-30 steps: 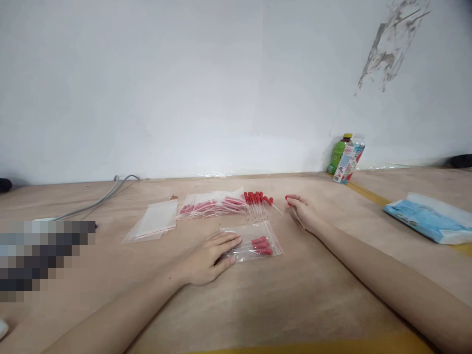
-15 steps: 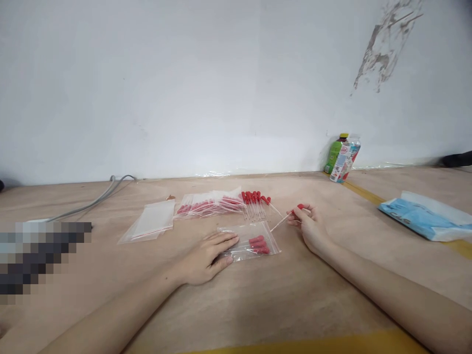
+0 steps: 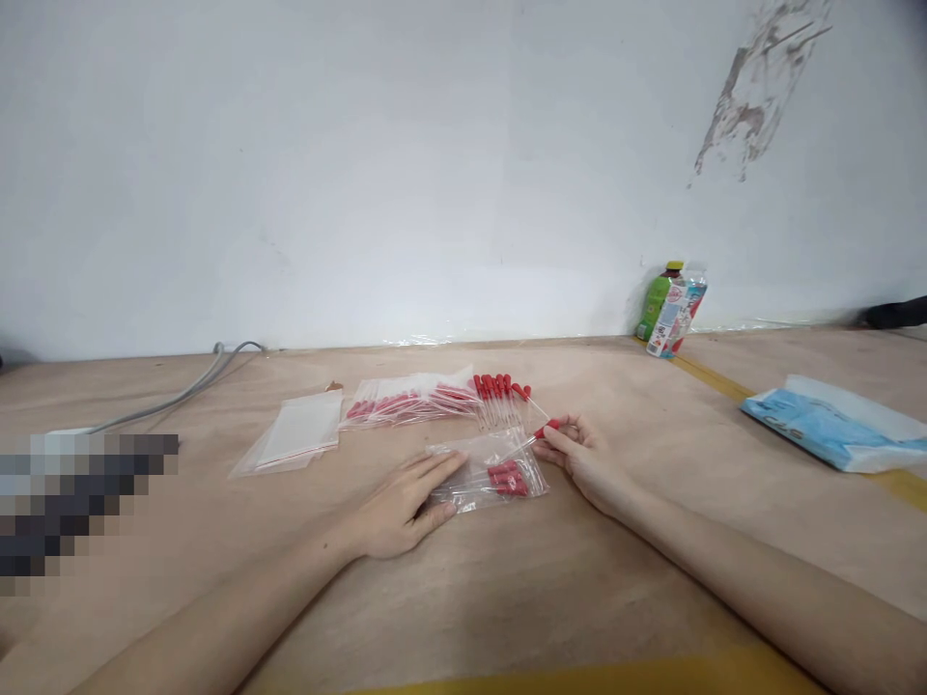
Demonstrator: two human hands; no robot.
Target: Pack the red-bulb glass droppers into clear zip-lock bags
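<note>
My left hand (image 3: 406,502) lies flat on the left end of a clear zip bag (image 3: 487,471), fingers stretched out, holding it down on the wooden table (image 3: 550,598). Several red-bulbed droppers (image 3: 508,477) lie inside the bag. My right hand (image 3: 579,458) pinches the red bulb of one glass dropper (image 3: 540,433), its thin tip pointing left into the bag's open right end. Behind the bag lies a row of loose red-bulbed droppers (image 3: 501,394).
A pile of filled bags (image 3: 409,400) and a stack of empty bags (image 3: 295,434) lie further left. A grey cable (image 3: 181,391) runs at the back left. Bottles (image 3: 670,309) stand by the wall, and a blue packet (image 3: 832,425) lies at the right.
My right hand picked a dropper from the loose row and carried it left and toward me to the bag's opening. My left hand has stayed on the bag.
</note>
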